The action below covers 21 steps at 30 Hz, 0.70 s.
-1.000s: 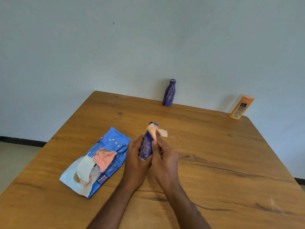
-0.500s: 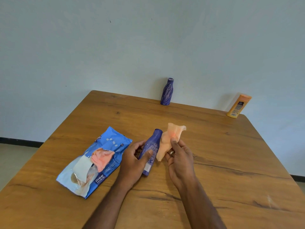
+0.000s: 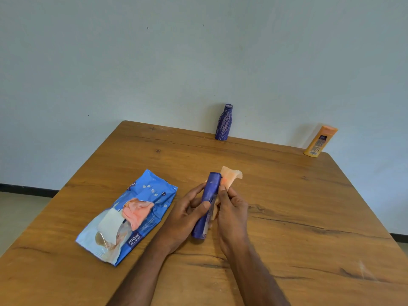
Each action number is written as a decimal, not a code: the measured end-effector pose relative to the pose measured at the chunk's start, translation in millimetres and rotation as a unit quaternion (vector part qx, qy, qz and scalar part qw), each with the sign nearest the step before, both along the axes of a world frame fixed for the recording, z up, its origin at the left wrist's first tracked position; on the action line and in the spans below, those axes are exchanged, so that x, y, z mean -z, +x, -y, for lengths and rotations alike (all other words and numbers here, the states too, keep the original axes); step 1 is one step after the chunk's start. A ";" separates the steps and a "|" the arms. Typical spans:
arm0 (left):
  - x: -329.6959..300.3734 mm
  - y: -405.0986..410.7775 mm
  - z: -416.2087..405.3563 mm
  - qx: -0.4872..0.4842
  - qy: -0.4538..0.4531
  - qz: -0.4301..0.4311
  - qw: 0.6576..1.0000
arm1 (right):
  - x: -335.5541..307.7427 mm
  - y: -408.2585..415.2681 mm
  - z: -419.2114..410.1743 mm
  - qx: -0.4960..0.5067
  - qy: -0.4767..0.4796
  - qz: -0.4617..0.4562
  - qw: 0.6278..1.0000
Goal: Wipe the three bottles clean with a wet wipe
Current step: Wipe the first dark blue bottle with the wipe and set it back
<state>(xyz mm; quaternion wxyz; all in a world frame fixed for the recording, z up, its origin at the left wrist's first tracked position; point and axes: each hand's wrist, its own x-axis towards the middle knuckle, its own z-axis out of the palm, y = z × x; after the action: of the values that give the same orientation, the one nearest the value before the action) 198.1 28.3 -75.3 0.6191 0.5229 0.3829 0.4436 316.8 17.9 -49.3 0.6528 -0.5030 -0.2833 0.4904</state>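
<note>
the left hand (image 3: 187, 214) grips a slim blue bottle (image 3: 207, 206) above the wooden table (image 3: 298, 217), thumb across the front of the bottle and fingers curled behind it; the bottle tilts with its upper end away from the person. the right hand (image 3: 231, 212) pinches a peach wet wipe (image 3: 230, 176) against the bottle's right side, the free end of the wipe rising past the bottle top. a patterned purple bottle (image 3: 223, 123) stands upright at the far table edge. an orange bottle (image 3: 320, 141) stands at the far right corner. a blue wipes pack (image 3: 141, 208) lies left of the hands, flap open, one wipe protruding.
</note>
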 end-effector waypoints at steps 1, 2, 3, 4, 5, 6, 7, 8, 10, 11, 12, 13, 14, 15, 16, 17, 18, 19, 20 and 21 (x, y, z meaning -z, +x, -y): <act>0.2 1.0 0.3 -0.001 0.002 0.011 1.000 | -1.7 0.5 0.5 -0.006 0.003 0.008 1.000; 0.6 1.5 0.5 -0.006 0.004 0.016 1.000 | -4.2 1.6 1.4 -0.012 0.007 0.019 1.000; 0.4 1.8 0.6 -0.013 0.008 0.017 1.000 | -5.5 3.2 2.0 -0.017 0.010 0.035 0.999; 2.2 1.7 -0.1 -0.025 0.012 0.017 0.999 | -7.9 4.3 3.3 -0.025 0.012 0.052 0.998; 2.7 1.4 -0.4 -0.036 0.017 0.015 0.999 | -10.2 4.9 5.3 -0.032 0.014 0.071 0.997; 3.2 1.2 -0.8 -0.047 0.024 0.009 0.999 | -12.7 4.5 7.4 -0.033 0.019 0.099 0.994; 4.0 1.5 -0.7 -0.056 0.034 0.008 0.998 | -15.3 3.2 10.1 -0.028 0.025 0.136 0.990; 3.8 2.0 0.1 -0.062 0.045 0.008 0.997 | -18.0 1.5 13.2 -0.021 0.032 0.177 0.984; 4.4 2.8 0.6 -0.072 0.057 0.011 0.996 | -21.3 -2.3 19.2 -0.016 0.043 0.249 0.967; 5.2 3.0 0.6 -0.075 0.061 0.012 0.995 | -22.4 -4.3 21.9 -0.020 0.044 0.287 0.957; 7.2 3.3 0.4 -0.077 0.063 0.013 0.995 | -24.5 -6.5 25.1 -0.023 0.048 0.334 0.941; 8.1 4.1 0.1 -0.081 0.065 0.014 0.994 | -24.9 -7.9 26.4 -0.023 0.055 0.389 0.919; 7.6 4.9 0.3 -0.088 0.067 0.015 0.994 | -25.8 -9.4 26.6 -0.018 0.064 0.445 0.893; 8.1 6.0 0.0 -0.099 0.070 0.011 0.993 | -25.2 -10.3 25.6 -0.011 0.073 0.497 0.865; 8.6 7.1 0.0 -0.109 0.073 0.006 0.991 | -23.6 -11.1 24.0 -0.009 0.077 0.539 0.839; 9.0 7.9 0.3 -0.117 0.074 -0.003 0.990 | -22.9 -12.0 23.0 -0.014 0.077 0.574 0.815; 9.2 8.1 0.5 -0.122 0.076 -0.012 0.990 | -21.9 -12.7 21.7 -0.025 0.081 0.600 0.795; 9.8 7.9 0.1 -0.129 0.081 -0.022 0.988 | -21.1 -13.2 20.6 -0.042 0.091 0.619 0.779; 11.6 6.7 -1.0 -0.135 0.086 -0.033 0.986 | -19.9 -14.1 20.2 -0.065 0.104 0.623 0.773; 12.4 5.6 -2.0 -0.139 0.091 -0.040 0.985 | -18.6 -14.1 20.3 -0.089 0.118 0.606 0.781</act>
<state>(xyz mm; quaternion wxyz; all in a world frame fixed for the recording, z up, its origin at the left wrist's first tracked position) 203.6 30.3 -87.7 0.4850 0.5363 0.4345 0.5370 302.7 -2.4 -30.7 0.3541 -0.5878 -0.7201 0.1027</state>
